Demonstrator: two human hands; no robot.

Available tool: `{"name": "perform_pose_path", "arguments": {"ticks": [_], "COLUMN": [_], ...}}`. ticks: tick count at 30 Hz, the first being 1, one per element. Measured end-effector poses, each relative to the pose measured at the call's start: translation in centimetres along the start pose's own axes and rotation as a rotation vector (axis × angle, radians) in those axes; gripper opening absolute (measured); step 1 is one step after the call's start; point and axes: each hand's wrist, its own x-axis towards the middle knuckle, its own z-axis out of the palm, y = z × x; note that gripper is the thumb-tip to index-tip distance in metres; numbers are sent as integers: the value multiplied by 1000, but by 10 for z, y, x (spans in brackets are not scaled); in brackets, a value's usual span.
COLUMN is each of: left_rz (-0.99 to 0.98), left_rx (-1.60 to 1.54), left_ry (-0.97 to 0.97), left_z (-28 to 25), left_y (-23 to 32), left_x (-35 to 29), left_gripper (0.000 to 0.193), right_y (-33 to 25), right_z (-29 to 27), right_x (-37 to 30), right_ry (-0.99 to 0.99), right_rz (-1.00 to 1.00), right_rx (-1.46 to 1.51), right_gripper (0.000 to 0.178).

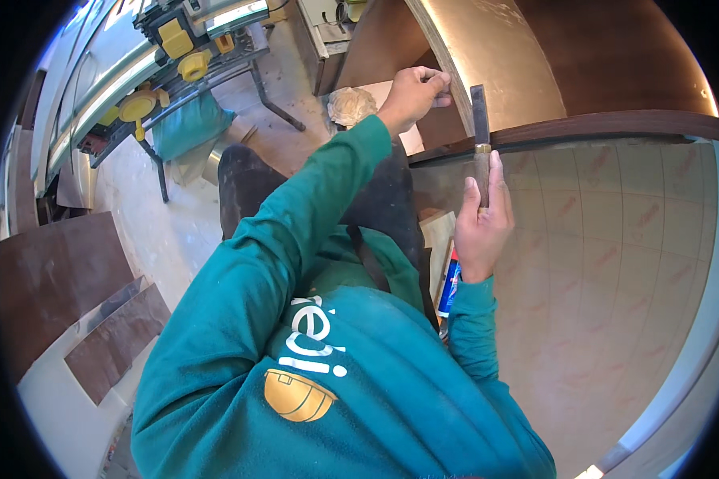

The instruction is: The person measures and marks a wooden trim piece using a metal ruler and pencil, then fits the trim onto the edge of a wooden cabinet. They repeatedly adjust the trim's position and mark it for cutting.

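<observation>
Carpentry workshop: saw stand (160,60), laminate panels (56,279).

A flat chisel (480,136) with a dark steel blade, a brass collar and a brown wooden handle stands nearly upright in the right hand (481,223), its blade crossing the dark brown edge strip (615,126) of a large pale panel (615,263) covered in protective film. The left hand (414,94) grips the rim of a curved brown board (503,64) just above that strip.
</observation>
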Motion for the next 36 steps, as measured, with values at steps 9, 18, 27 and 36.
{"name": "perform_pose_path", "arguments": {"ticks": [9,18,27,36], "left_rz": [-36,166,406,375], "left_rx": [143,209,538,563], "left_ry": [74,233,-85,-106], "left_z": [-8,-33,26,16], "left_y": [9,-11,-6,0], "left_x": [9,-30,-91,-71], "left_gripper": [30,34,66,71], "right_y": [13,18,15,9], "right_z": [1,5,33,40], "right_x": [1,-1,12,16], "right_ry": [56,-105,-91,-96], "right_rz": [25,11,30,54], "right_rx": [42,-85,-222,-222], "right_gripper": [51,54,52,52]}}
